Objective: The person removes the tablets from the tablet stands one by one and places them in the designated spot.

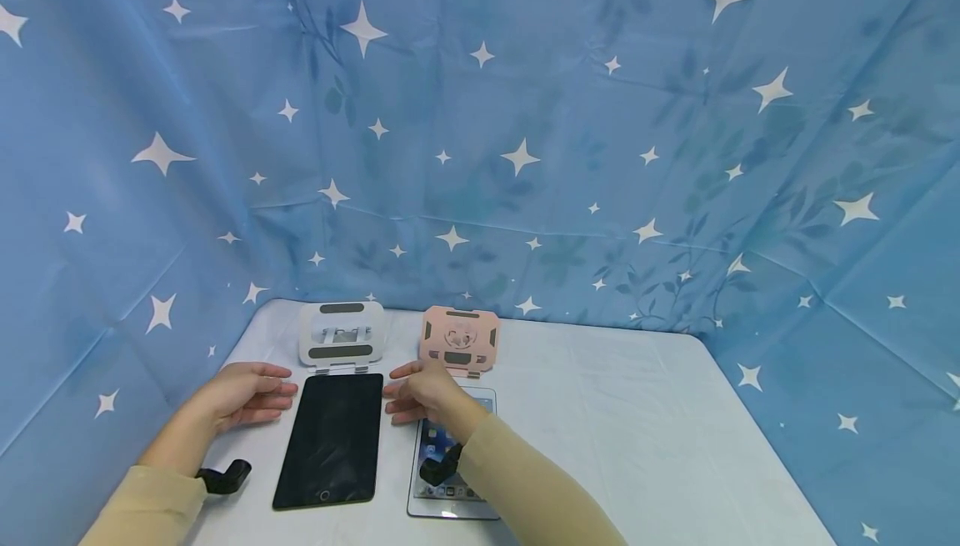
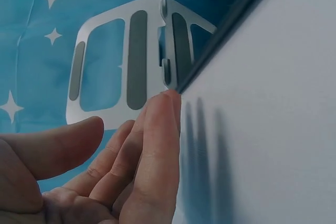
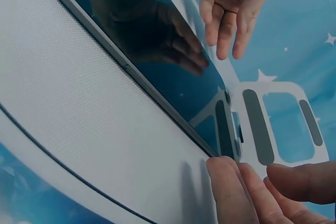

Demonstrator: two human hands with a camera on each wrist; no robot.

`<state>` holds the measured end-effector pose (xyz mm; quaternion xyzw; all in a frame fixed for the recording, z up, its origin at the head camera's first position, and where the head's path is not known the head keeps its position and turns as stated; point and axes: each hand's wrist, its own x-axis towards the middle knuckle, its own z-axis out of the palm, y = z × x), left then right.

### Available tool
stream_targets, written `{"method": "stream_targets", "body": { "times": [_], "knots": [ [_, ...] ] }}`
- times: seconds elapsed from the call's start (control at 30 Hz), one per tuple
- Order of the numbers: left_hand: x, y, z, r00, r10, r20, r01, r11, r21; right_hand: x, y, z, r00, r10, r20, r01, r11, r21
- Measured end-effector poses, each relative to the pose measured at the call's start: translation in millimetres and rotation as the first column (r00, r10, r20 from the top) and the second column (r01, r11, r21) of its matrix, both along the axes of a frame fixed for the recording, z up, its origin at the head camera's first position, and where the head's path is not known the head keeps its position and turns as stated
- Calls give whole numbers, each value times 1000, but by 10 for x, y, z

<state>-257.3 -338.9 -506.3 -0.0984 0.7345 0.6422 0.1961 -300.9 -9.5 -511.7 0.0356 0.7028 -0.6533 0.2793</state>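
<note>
A black tablet (image 1: 330, 438) lies flat, its dark screen up, between my two hands. On its left side is my left hand (image 1: 253, 396), fingers extended and thumb apart. My right hand (image 1: 420, 394) is on the other side, fingers loosely straight and pointing at the tablet's upper edge. Both wrist views put fingertips very near the tablet's far corners; whether they touch I cannot tell. Just beyond the tablet's top edge stands a white tablet stand (image 1: 341, 333) with grey pads, also seen in the right wrist view. Neither hand grips anything.
A white-framed tablet (image 1: 453, 508) with a lit screen lies partly under my right forearm. Behind it stands a pink stand (image 1: 459, 338) with dark pads. The white table (image 1: 637, 429) reaches back to a blue star-patterned curtain (image 1: 480, 112).
</note>
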Motion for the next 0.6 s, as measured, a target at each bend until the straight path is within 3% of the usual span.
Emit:
{"method": "stream_targets", "body": {
  "times": [0.17,0.3,0.47,0.6],
  "knots": [
    [-20,36,67,998,-19,-59,17,999,-32,-15,43,-5,998,-32,-50,34,999,37],
    [-23,142,138,995,-10,-100,-1,995,-104,-3,125,2,981,-58,-184,83,988,128],
    [11,326,256,982,-18,-189,-17,983,-183,35,295,35,924,-24,-381,126,961,244],
    [50,516,372,949,-58,-311,-46,947,-317,98,462,108,865,17,-502,173,928,330]
  ]
}}
